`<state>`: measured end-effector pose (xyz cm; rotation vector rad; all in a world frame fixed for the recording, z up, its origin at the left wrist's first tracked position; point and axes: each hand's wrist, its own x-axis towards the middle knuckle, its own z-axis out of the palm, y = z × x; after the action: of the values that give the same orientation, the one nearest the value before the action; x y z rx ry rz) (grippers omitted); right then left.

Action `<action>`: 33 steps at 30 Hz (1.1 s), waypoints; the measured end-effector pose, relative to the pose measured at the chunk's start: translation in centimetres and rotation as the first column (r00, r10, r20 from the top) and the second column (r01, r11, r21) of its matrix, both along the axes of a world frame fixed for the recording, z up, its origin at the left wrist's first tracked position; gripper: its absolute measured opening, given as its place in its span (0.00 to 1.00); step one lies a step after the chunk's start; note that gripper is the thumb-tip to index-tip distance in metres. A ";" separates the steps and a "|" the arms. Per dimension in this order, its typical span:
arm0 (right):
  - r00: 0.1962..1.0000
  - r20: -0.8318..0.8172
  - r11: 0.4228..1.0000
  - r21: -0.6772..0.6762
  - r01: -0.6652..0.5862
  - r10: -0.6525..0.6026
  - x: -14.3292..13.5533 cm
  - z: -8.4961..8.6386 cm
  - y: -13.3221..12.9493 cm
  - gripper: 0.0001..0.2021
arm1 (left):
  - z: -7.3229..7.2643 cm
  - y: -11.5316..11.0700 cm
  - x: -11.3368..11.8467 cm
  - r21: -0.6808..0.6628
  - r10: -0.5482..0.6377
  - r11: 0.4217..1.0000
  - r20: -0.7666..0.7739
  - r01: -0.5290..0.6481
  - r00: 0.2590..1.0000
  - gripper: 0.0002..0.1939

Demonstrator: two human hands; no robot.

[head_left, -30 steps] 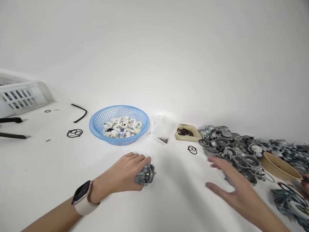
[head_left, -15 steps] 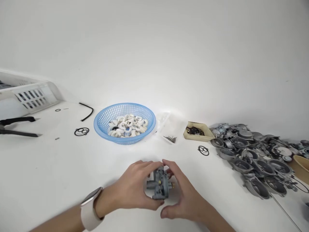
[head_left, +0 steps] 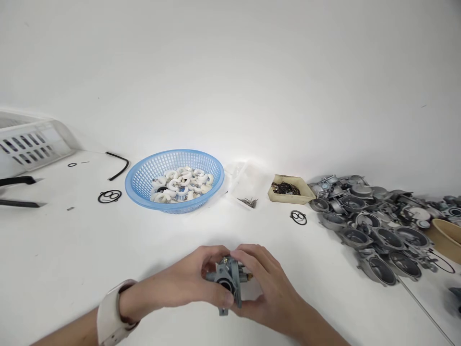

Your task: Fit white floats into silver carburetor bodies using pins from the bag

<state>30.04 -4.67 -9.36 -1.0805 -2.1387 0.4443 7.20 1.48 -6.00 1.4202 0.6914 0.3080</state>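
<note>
A grey metal carburetor body (head_left: 234, 278) is held in front of me above the white table, a dark round bore turned up towards me and a brass fitting on its right side. My left hand (head_left: 190, 278) wraps round its left side, thumb across the front near the bore. My right hand (head_left: 270, 288) grips it from the right, fingers at the top edge and thumb at the lower edge. The fingers partly hide the body. Beyond the hands lies a set of black rubber gaskets (head_left: 298, 217).
A blue basket (head_left: 135, 199) holds white curved floats. Right of it are a clear plastic tray (head_left: 248, 180) with thin metal pins and a beige tray (head_left: 306, 193) of dark rings. Grey float bowls (head_left: 382, 271) are heaped at right. Black handles (head_left: 19, 203) and a white crate (head_left: 50, 156) stand left.
The carburetor body has turned so that its dark bore shows. My right hand has closed in, its thumb now against the body. The view has shifted slightly, moving the table items left.
</note>
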 end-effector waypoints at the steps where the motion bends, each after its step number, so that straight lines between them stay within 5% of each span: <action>1: 0.999 -0.034 0.995 -0.097 -0.008 0.005 0.1 0.1 -0.1 0.50 | 0.0 -0.1 -0.1 0.104 0.026 0.994 -0.031 -0.023 0.999 0.26; 3: 0.986 -0.167 0.944 -0.325 -0.054 -0.001 0.5 0.3 -0.1 0.57 | -0.1 -0.1 -0.3 0.439 0.137 0.893 -0.055 -0.099 0.989 0.31; 4: 0.967 -0.255 0.903 -0.421 -0.091 -0.021 0.6 0.4 -0.2 0.60 | -0.3 -0.1 -0.4 0.643 0.193 0.754 -0.026 -0.131 0.981 0.34; 6: 0.910 -0.406 0.825 -0.540 -0.164 -0.086 0.8 0.5 -0.2 0.60 | -0.6 -0.1 -0.7 0.931 0.221 0.337 0.067 -0.141 0.973 0.37; 8: 0.875 -0.462 0.779 -0.598 -0.190 -0.142 0.7 0.7 -0.3 0.58 | -1.0 0.0 -0.8 0.996 0.171 0.010 0.090 -0.093 0.981 0.34; 10: 0.889 -0.425 0.763 -0.628 -0.151 -0.173 0.2 1.0 -0.5 0.53 | -1.4 0.0 -0.8 0.995 0.147 -0.097 0.048 -0.033 0.988 0.32; 16: 0.903 -0.388 0.831 -0.552 -0.066 -0.186 -1.7 1.6 -0.6 0.27 | -2.1 -0.9 -0.1 0.997 0.174 -0.042 -0.054 0.062 0.983 0.32; 22: 0.929 -0.309 0.961 -0.244 0.129 -0.203 -1.2 0.5 0.0 0.34 | -2.1 -0.9 -0.1 0.972 0.234 0.169 -0.201 0.164 0.951 0.47; 28: 0.992 0.007 0.992 0.008 0.128 -0.128 0.7 1.3 0.5 0.34 | -1.4 -0.5 -0.1 0.865 0.105 0.442 -0.313 0.237 0.944 0.51; 33: 0.982 0.130 0.990 0.055 0.132 -0.138 1.1 1.4 0.6 0.33 | -1.3 -0.3 0.0 0.836 0.080 0.488 -0.329 0.251 0.941 0.39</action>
<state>31.18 -4.06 -8.00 -1.2510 -2.1627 0.2647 7.16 1.14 -7.27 2.5560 0.7581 0.3681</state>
